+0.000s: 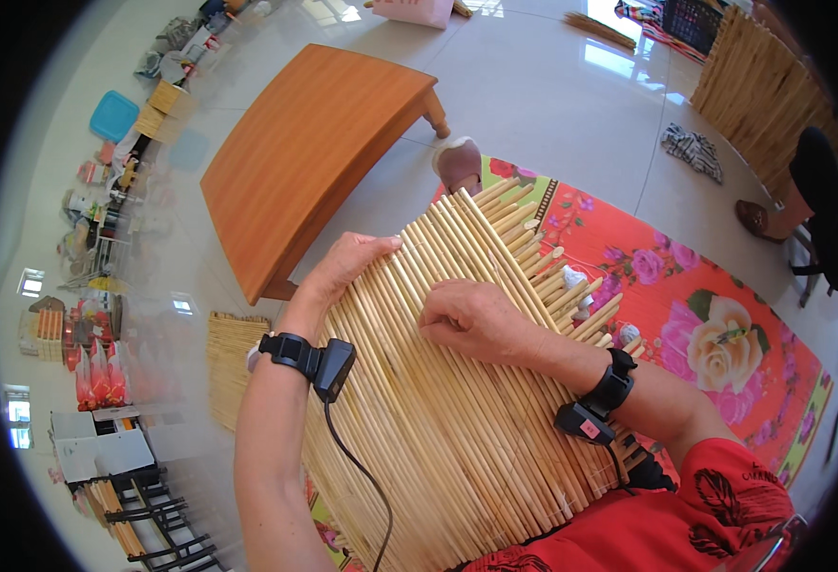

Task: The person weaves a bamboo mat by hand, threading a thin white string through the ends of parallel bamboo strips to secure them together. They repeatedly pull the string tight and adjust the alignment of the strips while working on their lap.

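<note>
A mat of pale straw-coloured reed stalks (438,419), laid side by side, slopes across my lap. My left hand (347,262) grips its far left edge, thumb on top and the other fingers mostly hidden. Over the middle of the upper part, my right hand (466,315) is closed with its fingers curled against the stalks; whatever they pinch is hidden. Uneven stalk ends (571,305) stick out along the right side, beside a small white bundle of string (576,286).
A brown wooden table (314,143) stands ahead on the left. Below the mat lies a red flowered floor cloth (705,362). At the far right are another reed mat (762,105) and a seated person's leg (789,212). Household items line the left wall.
</note>
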Motion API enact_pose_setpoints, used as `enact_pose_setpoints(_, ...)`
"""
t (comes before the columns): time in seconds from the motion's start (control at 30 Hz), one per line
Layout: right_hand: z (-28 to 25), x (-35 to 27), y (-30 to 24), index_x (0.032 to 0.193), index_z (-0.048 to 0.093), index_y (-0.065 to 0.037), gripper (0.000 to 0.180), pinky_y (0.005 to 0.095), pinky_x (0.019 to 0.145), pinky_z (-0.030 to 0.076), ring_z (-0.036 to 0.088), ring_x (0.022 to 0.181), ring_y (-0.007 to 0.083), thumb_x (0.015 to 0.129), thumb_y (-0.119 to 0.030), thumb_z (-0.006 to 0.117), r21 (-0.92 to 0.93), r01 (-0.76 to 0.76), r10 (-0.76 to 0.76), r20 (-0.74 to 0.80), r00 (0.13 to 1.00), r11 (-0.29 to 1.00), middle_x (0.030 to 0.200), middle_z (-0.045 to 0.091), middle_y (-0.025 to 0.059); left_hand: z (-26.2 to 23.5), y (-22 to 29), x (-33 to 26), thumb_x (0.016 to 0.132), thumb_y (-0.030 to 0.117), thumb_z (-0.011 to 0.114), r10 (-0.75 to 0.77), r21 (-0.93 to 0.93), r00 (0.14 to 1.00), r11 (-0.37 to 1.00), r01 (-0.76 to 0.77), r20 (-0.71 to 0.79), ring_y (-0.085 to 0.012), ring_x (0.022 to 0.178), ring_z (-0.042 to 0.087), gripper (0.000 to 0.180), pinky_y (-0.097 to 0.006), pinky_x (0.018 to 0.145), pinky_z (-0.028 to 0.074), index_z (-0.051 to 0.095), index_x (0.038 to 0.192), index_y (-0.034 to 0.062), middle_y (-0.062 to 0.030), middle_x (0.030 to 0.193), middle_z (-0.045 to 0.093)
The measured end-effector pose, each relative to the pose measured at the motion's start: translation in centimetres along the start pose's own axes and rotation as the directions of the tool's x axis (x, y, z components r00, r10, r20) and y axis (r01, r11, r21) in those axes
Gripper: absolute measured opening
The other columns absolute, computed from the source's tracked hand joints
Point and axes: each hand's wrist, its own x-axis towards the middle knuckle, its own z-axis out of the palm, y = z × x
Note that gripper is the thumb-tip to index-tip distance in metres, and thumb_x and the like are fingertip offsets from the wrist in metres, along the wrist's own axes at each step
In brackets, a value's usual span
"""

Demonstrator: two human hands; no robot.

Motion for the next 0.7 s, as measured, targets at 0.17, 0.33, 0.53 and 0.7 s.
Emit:
enact_pose_setpoints(0.17,-0.2,0.0,-0.4,0.087,0.067,-0.004,0.009,0.0423,0.074,0.053,0.067,0.084,0.0322,0.086,-0.012,0.071,0.014,-0.048,0.047,0.012,0.999,0.999,0.086,0.068,0.0123,-0.6,-0.3,0.0,0.098,0.044,0.071,-0.001,0.076,1.000,0.997,-0.001,0.026,-0.0088,0.075,0.067,0.042,-0.026,0.069,0.055,0.078,0.098,0.0021,-0.0021,0.089,0.074)
enact_pose_setpoints(0.33,0.1,-0.1,-0.2,0.089,0.068,-0.003,0.006,0.0369,0.069,0.052,0.066,0.079,0.0268,0.086,-0.004,0.073,0.006,0.001,-0.001,0.008,1.000,1.000,0.083,0.067,0.0089,-5.0,-0.3,-1.9,0.098,0.054,0.067,-0.149,0.093,0.989,0.985,0.147,0.014,-0.0045,0.079,0.055,0.050,-0.022,0.067,0.042,0.077,0.107,0.0058,0.0043,0.093,0.068)
enact_pose_setpoints(0.53,0.1,-0.1,-0.5,0.087,0.067,-0.002,0.006,0.0357,0.066,0.051,0.065,0.076,0.0254,0.086,-0.004,0.073,0.003,-0.015,0.015,-0.007,1.000,1.000,0.082,0.066,0.0094,-6.0,-3.5,-4.0,0.095,0.038,0.077,-0.129,0.126,0.986,0.985,0.116,0.103,-0.0061,0.073,0.062,0.037,-0.026,0.069,0.052,0.077,0.103,0.0020,0.0019,0.086,0.072)
enact_pose_setpoints(0.7,-0.1,-0.2,-0.1,0.088,0.068,-0.002,0.006,0.0351,0.066,0.051,0.065,0.076,0.0249,0.086,-0.004,0.073,-0.010,-0.006,0.006,-0.013,1.000,1.000,0.082,0.066,0.0095,-4.5,-3.0,-4.6,0.096,0.032,0.075,-0.031,0.138,0.998,0.990,0.022,0.062,-0.0062,0.073,0.062,0.032,-0.026,0.069,0.051,0.077,0.094,0.0007,0.0009,0.085,0.072)
